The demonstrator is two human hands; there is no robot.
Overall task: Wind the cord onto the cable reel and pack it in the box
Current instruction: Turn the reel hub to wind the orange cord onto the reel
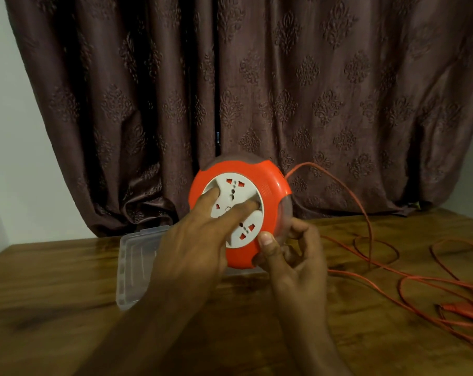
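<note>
Head view, right hand [295, 256] gripping cable reel [270, 183], left fingers [246, 207] pressing its face

Glossy plastic reel [273, 183], clear plastic box [132, 264], polished wooden table [53, 308]

Brown wooden table [67, 308] with visible grain fills the foreground | dark brown curtain [257, 77] with embossed floral pattern hangs in folds behind, its hem bunched at the table's far edge | pale wall [13, 158] at left
</note>
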